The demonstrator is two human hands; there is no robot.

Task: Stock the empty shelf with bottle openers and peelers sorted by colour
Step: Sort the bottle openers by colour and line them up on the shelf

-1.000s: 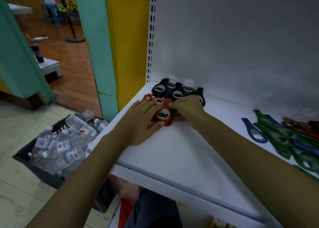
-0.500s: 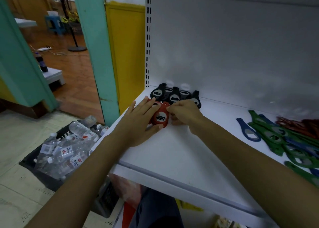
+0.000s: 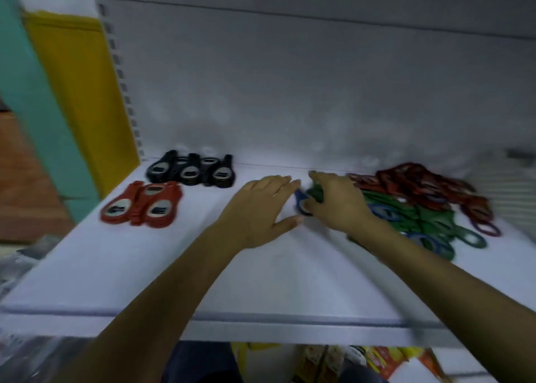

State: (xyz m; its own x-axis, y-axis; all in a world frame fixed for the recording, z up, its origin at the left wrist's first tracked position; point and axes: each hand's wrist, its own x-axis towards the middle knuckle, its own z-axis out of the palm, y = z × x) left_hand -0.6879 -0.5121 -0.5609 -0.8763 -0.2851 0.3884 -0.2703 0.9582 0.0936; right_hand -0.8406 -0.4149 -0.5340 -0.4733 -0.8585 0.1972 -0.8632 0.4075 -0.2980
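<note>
Several black bottle openers point(image 3: 190, 172) lie in a row at the back left of the white shelf point(image 3: 145, 266). Three red bottle openers point(image 3: 142, 204) sit just in front of them. At the right is a mixed pile of green peelers point(image 3: 420, 217), blue ones and dark red peelers point(image 3: 420, 185). My left hand point(image 3: 258, 208) rests flat on the shelf, fingers straight, its fingertips beside a blue peeler point(image 3: 300, 201). My right hand point(image 3: 336, 202) reaches over the pile's left edge and pinches that blue peeler between thumb and fingers. The frame is blurred.
The shelf's grey back panel point(image 3: 290, 92) rises right behind the rows. A slotted upright point(image 3: 121, 78) and a yellow wall mark the left end. Packaged goods point(image 3: 362, 359) show on the level below. Bare shelf lies between the red openers and my hands.
Both hands have left the red bottle openers and moved right to the mixed pile. The red openers now lie in a row by themselves. My view has swung right.
</note>
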